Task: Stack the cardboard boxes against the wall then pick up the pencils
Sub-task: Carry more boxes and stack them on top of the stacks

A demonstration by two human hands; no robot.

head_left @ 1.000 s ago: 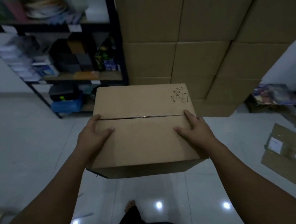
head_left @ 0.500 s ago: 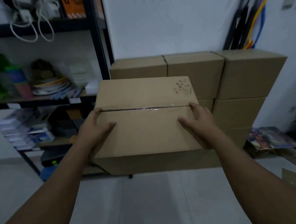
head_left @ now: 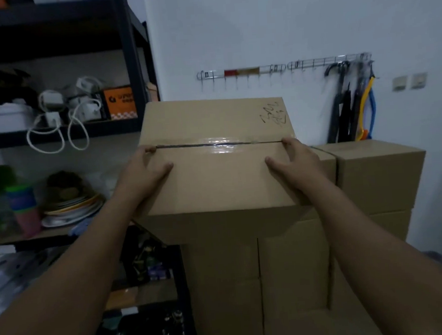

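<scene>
Both hands grip the box (head_left: 220, 177), which hangs between them: left hand (head_left: 143, 175) on one side edge, right hand (head_left: 295, 164) on the other, thumbs flat on the lid. It sits over the stack (head_left: 294, 261) below the wrists (touching or not, I can't tell), with the wall (head_left: 257, 34) beyond the fingertips. I'd lower it level, then slide it away until it meets the wall. Watch the shelf post (head_left: 132, 69) outside the left knuckles and the carton (head_left: 380, 174) beside the right hand.

Taped brown box (head_left: 215, 178) (scribble on top) level above stacked boxes (head_left: 295, 266) at wall.
</scene>
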